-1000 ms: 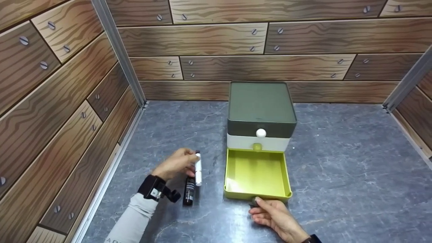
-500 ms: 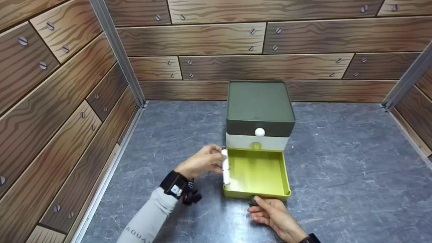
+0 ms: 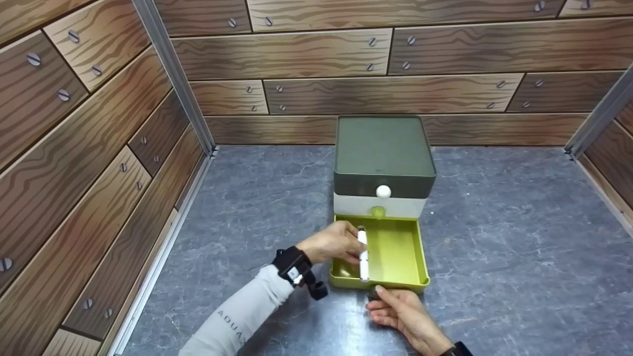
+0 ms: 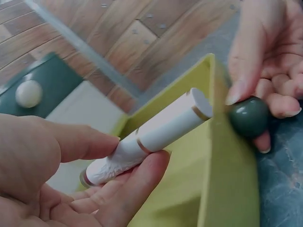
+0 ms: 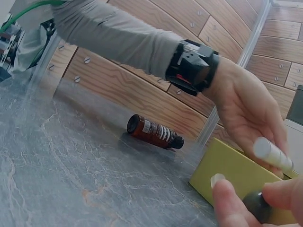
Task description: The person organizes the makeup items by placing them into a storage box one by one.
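Between thumb and fingers, my left hand (image 3: 334,242) pinches a slim white cosmetic tube (image 4: 165,125) with thin gold bands and a dark end. The tube hangs over the left half of the pulled-out lime-green drawer (image 3: 398,247), inside its walls as the head view shows. At the drawer's front, my right hand (image 3: 408,316) holds the round dark green knob (image 4: 249,117) between thumb and fingers. Above that drawer stand the white drawer (image 3: 348,205) with a lime knob and the dark green top drawer (image 3: 358,186) with a white knob.
A brown bottle (image 5: 154,134) with a black cap lies on the grey marbled table (image 3: 509,237), left of the drawer; my left forearm hides it in the head view. Wood-patterned walls (image 3: 316,54) enclose the back and sides.
My left hand has carried the white tube rightward from beside the brown bottle, across the drawer's left wall, to over its inside. The right hand has stayed on the knob.
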`<move>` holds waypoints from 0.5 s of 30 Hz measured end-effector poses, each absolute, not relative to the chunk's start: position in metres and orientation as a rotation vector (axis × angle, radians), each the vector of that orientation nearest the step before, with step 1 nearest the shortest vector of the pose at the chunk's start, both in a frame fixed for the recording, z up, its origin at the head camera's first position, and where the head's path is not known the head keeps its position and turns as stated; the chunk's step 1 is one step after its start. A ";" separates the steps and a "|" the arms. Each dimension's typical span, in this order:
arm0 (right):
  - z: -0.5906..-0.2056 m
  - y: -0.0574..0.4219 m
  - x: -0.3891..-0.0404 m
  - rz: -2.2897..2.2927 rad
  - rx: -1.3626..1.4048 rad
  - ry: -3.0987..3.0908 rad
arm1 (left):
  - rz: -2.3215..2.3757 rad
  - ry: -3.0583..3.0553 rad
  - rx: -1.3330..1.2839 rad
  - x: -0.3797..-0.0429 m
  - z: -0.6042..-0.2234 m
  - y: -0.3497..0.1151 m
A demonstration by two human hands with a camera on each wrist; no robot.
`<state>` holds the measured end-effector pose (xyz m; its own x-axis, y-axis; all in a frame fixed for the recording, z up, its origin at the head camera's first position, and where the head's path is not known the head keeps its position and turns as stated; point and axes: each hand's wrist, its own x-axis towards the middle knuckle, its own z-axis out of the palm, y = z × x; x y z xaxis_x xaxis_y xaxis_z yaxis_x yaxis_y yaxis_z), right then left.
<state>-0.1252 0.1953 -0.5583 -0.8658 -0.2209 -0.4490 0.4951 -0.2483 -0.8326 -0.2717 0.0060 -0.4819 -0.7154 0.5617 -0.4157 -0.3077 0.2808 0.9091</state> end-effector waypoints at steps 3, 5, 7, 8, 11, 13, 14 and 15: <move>-0.558 0.195 -0.125 -2.145 0.341 1.584 | 1.488 1.850 0.239 -0.273 -0.483 0.018; -0.558 0.195 -0.125 -2.145 0.342 1.588 | 1.483 1.853 0.236 -0.275 -0.483 0.025; -0.558 0.195 -0.126 -2.144 0.346 1.588 | 1.473 1.864 0.236 -0.277 -0.483 0.032; -0.558 0.194 -0.126 -2.145 0.350 1.584 | 1.465 1.871 0.237 -0.277 -0.484 0.036; -0.558 0.194 -0.125 -2.142 0.357 1.581 | 1.452 1.884 0.225 -0.279 -0.488 0.046; -0.558 0.194 -0.125 -2.141 0.354 1.576 | 1.437 1.900 0.213 -0.280 -0.491 0.053; -0.558 0.194 -0.125 -2.141 0.353 1.573 | 1.432 1.903 0.204 -0.280 -0.493 0.055; -0.557 0.194 -0.125 -2.140 0.350 1.571 | 1.428 1.906 0.194 -0.280 -0.495 0.058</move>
